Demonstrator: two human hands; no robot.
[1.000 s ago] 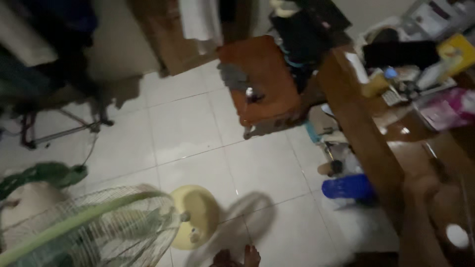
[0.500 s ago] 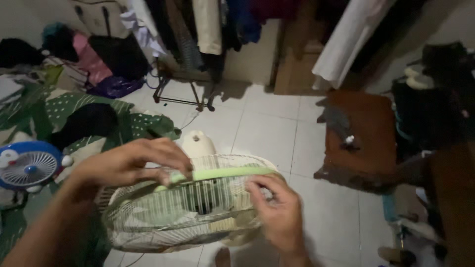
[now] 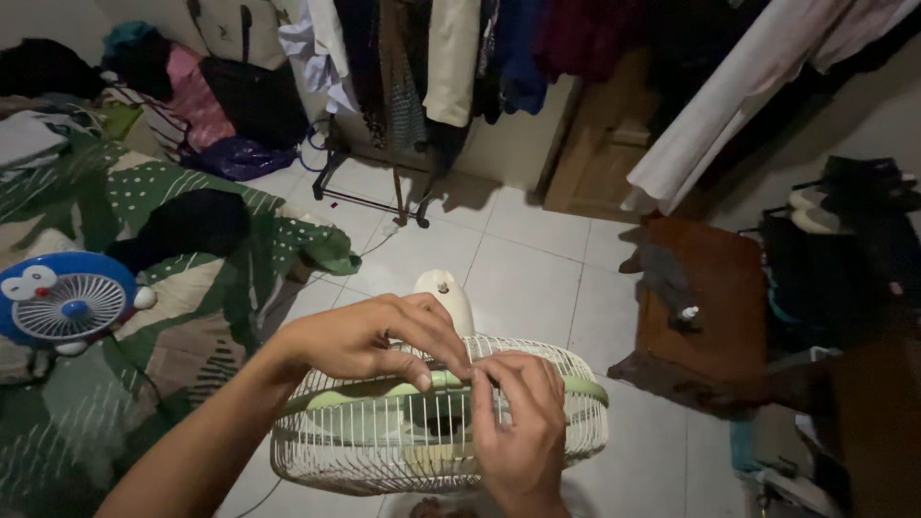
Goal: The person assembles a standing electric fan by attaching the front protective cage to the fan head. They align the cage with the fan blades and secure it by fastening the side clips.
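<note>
A pale stand fan faces up below me, its white wire cage (image 3: 384, 451) ringed by a light green band (image 3: 576, 388). The cream motor housing (image 3: 449, 295) sticks out behind the cage. My left hand (image 3: 369, 336) lies over the top of the band, thumb and fingertips pinching it near the middle. My right hand (image 3: 518, 432) rests on the front of the cage, its fingers meeting the left hand's at the same spot on the band.
A small blue and white fan (image 3: 65, 305) lies at the left on green spotted bedding (image 3: 153, 197). Clothes hang on a metal rack (image 3: 384, 187) at the back. A low brown wooden table (image 3: 705, 307) stands at the right, dark bags beyond it. White floor tiles (image 3: 532, 278) lie between.
The view swung from the table and floor onto the fan. Both hands came onto the cage and then drew together at one spot on the green band.
</note>
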